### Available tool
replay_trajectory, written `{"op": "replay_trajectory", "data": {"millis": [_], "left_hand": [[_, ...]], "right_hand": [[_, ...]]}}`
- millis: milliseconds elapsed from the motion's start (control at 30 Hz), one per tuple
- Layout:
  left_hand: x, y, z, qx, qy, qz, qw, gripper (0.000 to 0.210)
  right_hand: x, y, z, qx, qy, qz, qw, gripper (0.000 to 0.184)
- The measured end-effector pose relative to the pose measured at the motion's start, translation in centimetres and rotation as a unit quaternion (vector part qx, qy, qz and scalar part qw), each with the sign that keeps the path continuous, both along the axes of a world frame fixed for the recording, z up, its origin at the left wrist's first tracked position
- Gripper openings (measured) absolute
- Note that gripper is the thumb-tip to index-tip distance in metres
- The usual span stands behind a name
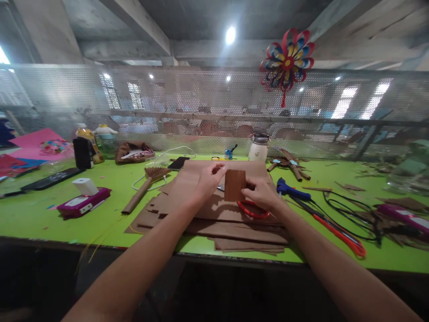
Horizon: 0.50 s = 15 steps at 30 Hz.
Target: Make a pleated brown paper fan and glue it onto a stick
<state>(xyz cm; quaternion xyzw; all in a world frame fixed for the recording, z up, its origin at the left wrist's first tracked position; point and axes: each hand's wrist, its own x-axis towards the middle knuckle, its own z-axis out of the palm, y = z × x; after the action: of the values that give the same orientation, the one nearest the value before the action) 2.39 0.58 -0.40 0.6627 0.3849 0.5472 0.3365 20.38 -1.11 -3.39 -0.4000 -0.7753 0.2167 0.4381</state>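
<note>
The worktop [36, 223] is mostly open along its front edge, left of the paper [217, 227]. The left hand [209, 179], fingers curled, hangs beside the card [233, 184]; its grip is unclear. The right hand [263, 192] pinches the card's right edge, above scissors [257, 215].

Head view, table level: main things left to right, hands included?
Purple plastic power strip, fan-topped brown paper tube, left hand, flat brown rectangle, right hand, blue plastic tool, purple-and-white block at the right edge.
</note>
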Motion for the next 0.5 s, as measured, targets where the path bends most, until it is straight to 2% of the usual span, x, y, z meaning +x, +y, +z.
{"op": "replay_trajectory", "data": {"millis": [167, 333, 400, 500], "left_hand": [[0.1, 0.0, -0.2, -0.063, 0.037, -0.088, 0.993, 0.026], [-0.1, -0.1, -0.5, -0.125, 0.025, -0.136, 0.982, 0.022], [-0.2, -0.2, -0.5, -0.128, 0.004, -0.173, 0.977, 0.024], [-0.1, -0.2, -0.6, -0.119, -0.013, -0.2, 0.973, 0.029]], "right_hand": [[0.6, 0.1, 0.6, -0.068, 0.004, 0.049, 0.996, 0.021], [1.0, 0.0, 1.1, -0.071, 0.077, 0.003, 0.994, 0.01], [1.1, 0.1, 1.1, -0.069, 0.107, -0.018, 0.992, 0.015], [1.3, 0.3, 1.1, -0.103, 0.178, -0.015, 0.979, 0.023]]}}
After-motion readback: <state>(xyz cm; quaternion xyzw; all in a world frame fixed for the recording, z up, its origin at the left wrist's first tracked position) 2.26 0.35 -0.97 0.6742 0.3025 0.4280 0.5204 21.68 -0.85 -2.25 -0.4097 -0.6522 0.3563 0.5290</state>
